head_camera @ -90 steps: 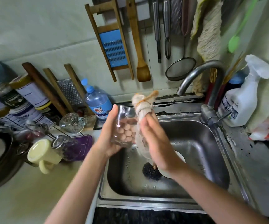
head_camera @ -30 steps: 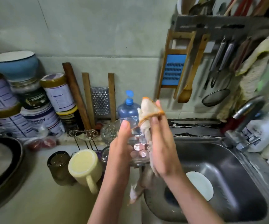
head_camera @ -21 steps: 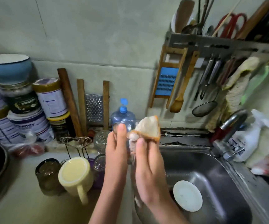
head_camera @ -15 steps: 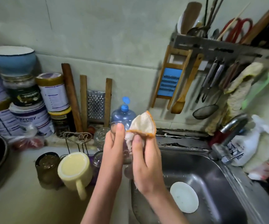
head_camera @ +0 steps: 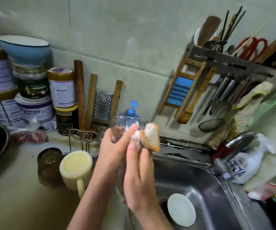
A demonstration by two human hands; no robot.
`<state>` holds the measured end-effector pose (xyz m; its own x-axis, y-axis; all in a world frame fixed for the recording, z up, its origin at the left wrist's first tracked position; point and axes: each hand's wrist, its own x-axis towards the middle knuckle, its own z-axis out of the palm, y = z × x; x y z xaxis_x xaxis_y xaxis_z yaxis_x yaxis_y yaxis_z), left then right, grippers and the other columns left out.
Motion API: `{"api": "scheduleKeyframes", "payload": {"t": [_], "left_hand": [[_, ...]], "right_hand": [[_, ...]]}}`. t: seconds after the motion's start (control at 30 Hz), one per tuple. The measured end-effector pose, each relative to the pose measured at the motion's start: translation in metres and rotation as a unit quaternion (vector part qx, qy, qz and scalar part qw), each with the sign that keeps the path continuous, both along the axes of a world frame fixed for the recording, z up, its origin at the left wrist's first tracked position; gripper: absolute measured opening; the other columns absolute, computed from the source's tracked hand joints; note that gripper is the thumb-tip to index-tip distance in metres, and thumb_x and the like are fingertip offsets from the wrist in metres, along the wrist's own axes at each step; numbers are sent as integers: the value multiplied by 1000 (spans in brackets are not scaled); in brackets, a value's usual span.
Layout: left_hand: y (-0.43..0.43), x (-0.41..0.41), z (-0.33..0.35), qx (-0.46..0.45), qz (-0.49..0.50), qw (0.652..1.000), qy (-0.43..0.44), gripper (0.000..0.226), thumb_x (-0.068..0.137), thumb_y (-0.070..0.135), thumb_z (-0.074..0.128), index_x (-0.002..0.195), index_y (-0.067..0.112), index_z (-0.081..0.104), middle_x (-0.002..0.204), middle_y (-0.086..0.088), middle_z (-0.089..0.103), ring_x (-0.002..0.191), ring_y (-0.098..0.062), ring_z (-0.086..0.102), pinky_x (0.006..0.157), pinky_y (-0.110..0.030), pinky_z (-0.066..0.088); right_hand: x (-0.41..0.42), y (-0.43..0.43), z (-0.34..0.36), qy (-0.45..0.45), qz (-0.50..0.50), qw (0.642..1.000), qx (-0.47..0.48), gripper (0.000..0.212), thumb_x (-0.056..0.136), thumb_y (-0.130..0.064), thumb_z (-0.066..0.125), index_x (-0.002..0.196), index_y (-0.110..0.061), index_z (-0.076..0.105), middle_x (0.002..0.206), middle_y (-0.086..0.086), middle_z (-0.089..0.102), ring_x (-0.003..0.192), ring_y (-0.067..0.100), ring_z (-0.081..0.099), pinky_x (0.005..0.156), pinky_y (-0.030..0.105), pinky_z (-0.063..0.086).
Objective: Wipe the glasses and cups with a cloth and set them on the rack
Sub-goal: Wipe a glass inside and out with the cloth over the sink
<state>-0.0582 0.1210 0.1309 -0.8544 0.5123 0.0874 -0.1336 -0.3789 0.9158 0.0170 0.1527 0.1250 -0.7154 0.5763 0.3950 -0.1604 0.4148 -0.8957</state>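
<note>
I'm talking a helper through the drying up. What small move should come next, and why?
Probably carry the glass left and set it on the rack beside the mug. The left hand grips it, while the right hand holds the cloth bunched outside it, by the rim, so the wiping looks about done.

A pale grey-green tiled wall (head_camera: 117,30) backs a light countertop (head_camera: 14,206) with a steel sink (head_camera: 200,180) set into it (a white disc (head_camera: 181,209) lies at the bottom). A curved tap (head_camera: 238,143) stands at the sink's far right corner, a white spray bottle (head_camera: 250,163) just beside it. Stacked tins (head_camera: 61,87) and a blue bowl (head_camera: 24,48) crowd the left. 2 graters show: the metal grater (head_camera: 102,105) leans on the wall, the blue grater (head_camera: 179,91) hangs under a metal rail (head_camera: 225,60) of utensils. The light is dim and even.
</note>
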Motion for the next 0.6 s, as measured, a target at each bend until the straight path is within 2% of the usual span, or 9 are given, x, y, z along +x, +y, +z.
{"api": "scheduleKeyframes", "payload": {"t": [0.07, 0.13, 0.17, 0.23, 0.3, 0.33, 0.43, 0.53, 0.6], "left_hand": [[-5, 0, 6, -2, -17, 999, 29, 55, 68, 55, 79, 99, 11, 67, 87, 3, 71, 80, -9, 66, 74, -28, 47], [-8, -1, 10, -1, -27, 999, 37, 51, 71, 51, 79, 100, 10, 71, 94, -3, 75, 89, -16, 70, 80, -32, 51], [-9, 0, 11, 4, -41, 999, 30, 49, 74, 50, 77, 101, 9, 72, 97, -8, 75, 92, -21, 71, 83, -35, 54], [-9, 4, 12, 14, -68, 997, 29, 47, 76, 51, 71, 100, 10, 73, 99, -11, 75, 94, -23, 72, 80, -33, 58], [-5, 8, 12, 14, -62, 996, 63, 54, 71, 55, 67, 106, 14, 71, 101, -7, 75, 94, -19, 71, 76, -27, 57], [-3, 9, 11, 16, -51, 995, 84, 56, 69, 54, 65, 110, 16, 68, 102, -3, 75, 96, -16, 71, 78, -27, 56], [2, 4, 5, -11, -14, 988, 156, 58, 66, 53, 68, 118, 28, 59, 107, 6, 74, 103, -11, 68, 89, -32, 53], [2, 1, -2, -23, 10, 979, 201, 69, 62, 53, 74, 124, 33, 52, 114, 9, 71, 109, -12, 66, 98, -40, 50], [2, -2, -2, -22, 34, 976, 215, 70, 58, 52, 78, 121, 41, 51, 115, 13, 70, 105, -12, 67, 96, -41, 51]], "right_hand": [[-4, 2, 2, 18, -20, 1000, 6, 52, 93, -56, 30, 129, -27, 54, 130, -11, 58, 126, -1, 48, 109, 29, 36], [-12, 15, 13, 55, -9, 993, -104, 44, 94, -53, 31, 118, -30, 59, 121, -12, 64, 120, 0, 54, 106, 25, 39], [-17, 22, 18, 76, 29, 975, -205, 48, 94, -53, 32, 118, -25, 62, 119, -6, 67, 118, 6, 58, 104, 28, 42], [-23, 33, 28, 97, 92, 908, -398, 58, 93, -55, 37, 111, -11, 70, 110, 10, 71, 105, 21, 67, 91, 33, 53], [-26, 35, 33, 105, 116, 845, -510, 56, 90, -50, 39, 91, -8, 77, 95, 14, 73, 85, 25, 71, 74, 30, 58], [-26, 35, 33, 110, 120, 825, -542, 56, 93, -47, 37, 90, -7, 76, 93, 16, 72, 81, 26, 71, 71, 30, 59], [-23, 33, 27, 116, 80, 791, -596, 54, 99, -38, 27, 107, -2, 66, 102, 22, 68, 87, 32, 66, 84, 36, 53], [-14, 32, 32, 65, 60, 777, -623, 49, 101, -33, 28, 108, 1, 63, 95, 24, 68, 79, 34, 65, 74, 36, 52], [-6, 33, 39, 40, 54, 764, -641, 51, 101, -36, 33, 120, 3, 60, 113, 28, 64, 93, 38, 62, 81, 42, 48]]}}
